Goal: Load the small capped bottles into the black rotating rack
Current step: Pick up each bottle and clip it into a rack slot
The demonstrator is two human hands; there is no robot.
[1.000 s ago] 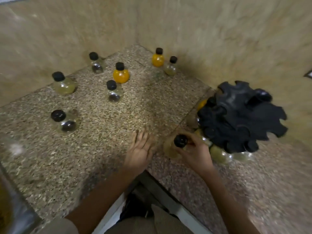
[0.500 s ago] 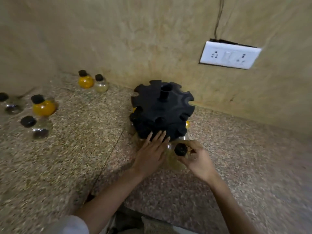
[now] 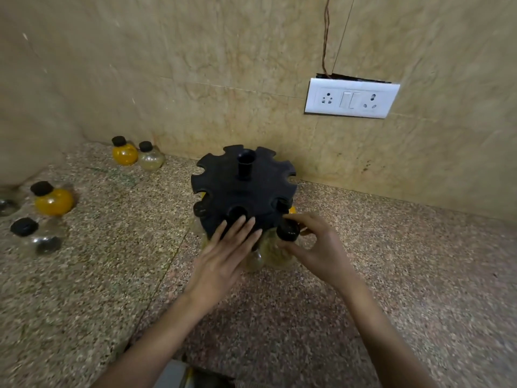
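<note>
- rack (image 3: 243,197) stands on the counter (image 3: 391,261) close to the wall, down-left of the socket (image 3: 351,100); notched black disc, centre post (image 3: 245,166) upright
- left hand (image 3: 223,256): fingers straight and a bit spread, lying flat on the rack's front edge, holding nothing; looks like it steadies or turns the rack
- right hand (image 3: 321,247): thumb and fingers pinched round the held bottle (image 3: 277,254) at the neck, just under its black cap (image 3: 288,232)
- held bottle is upright with pale yellowish contents, right at the rack's front-right edge; cannot tell if the neck is in a notch yet
- done: some bottles already loaded, front-left cap (image 3: 200,210) and right cap (image 3: 281,204) sit in notches, a bit of orange shows under the disc at right, and a hanging bottle (image 3: 254,261) shows below the left fingers
- exact loaded count hidden by the disc and hands
- notches round the back of the top disc look empty
- left to do: loose ones on the counter, well apart from the rack
- back orange bottle (image 3: 125,154) and back pale bottle (image 3: 151,159) touching, by the wall
- left orange bottle (image 3: 53,201) and clear bottle (image 3: 39,239) further left
- edge bottle (image 3: 5,205) cut off by the frame, blurred
- judgement: mid-task, step in hand is seating the held bottle, then about five more to fetch
</note>
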